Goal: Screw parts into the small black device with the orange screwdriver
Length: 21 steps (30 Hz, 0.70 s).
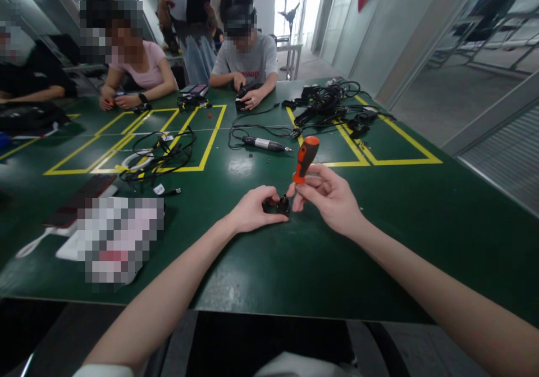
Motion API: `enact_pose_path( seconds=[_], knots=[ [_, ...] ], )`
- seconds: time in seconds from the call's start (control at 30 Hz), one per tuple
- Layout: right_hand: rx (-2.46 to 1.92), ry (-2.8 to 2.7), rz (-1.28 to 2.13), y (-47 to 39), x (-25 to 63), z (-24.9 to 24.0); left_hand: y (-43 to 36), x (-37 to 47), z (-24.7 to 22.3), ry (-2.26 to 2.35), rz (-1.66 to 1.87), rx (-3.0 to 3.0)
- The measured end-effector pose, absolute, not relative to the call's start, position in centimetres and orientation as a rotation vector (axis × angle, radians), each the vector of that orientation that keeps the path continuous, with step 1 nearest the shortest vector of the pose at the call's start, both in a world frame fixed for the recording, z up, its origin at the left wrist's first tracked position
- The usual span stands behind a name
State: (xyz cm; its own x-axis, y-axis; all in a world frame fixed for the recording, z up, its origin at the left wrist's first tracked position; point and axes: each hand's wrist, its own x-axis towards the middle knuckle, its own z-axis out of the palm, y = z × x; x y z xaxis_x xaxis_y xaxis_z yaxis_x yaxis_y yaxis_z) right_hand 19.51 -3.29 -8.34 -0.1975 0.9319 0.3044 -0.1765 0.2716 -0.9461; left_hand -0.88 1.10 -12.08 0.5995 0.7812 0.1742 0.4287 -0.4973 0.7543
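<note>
My left hand (259,208) is closed around a small black part (283,205) on the green table, thumb on the near side and fingers on the far side. What exactly the part is I cannot make out. In my right hand (328,194) is a screwdriver (307,157) with an orange and dark grey handle, pinched low by thumb and fingers. Its handle points up, leaning slightly right, and its tip comes down at the black part's top. The right fingertips hover close beside the part.
Beyond my hands lies an electric screwdriver (265,144) with its cord. Black cables (328,104) pile up at the back right, and more cables (160,152) lie at the left. A phone (82,197) rests on the left. Co-workers sit across the green table (261,276).
</note>
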Motion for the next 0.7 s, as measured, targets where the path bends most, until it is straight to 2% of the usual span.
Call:
enact_pose_path(
  seconds=[0.3,0.43,0.7],
  knots=[
    [-0.957,-1.316,1.076,-3.9,19.5,-8.6,1.3,-1.3,-11.6,0.83,0.614,2.144],
    [-0.946,-1.308,1.044,-3.9,19.7,-8.6,1.7,-1.8,-11.3,0.707,0.568,1.983],
    [-0.904,-1.313,1.056,-4.1,19.6,-8.8,1.8,-1.7,-11.2,0.769,0.537,1.885]
  ],
)
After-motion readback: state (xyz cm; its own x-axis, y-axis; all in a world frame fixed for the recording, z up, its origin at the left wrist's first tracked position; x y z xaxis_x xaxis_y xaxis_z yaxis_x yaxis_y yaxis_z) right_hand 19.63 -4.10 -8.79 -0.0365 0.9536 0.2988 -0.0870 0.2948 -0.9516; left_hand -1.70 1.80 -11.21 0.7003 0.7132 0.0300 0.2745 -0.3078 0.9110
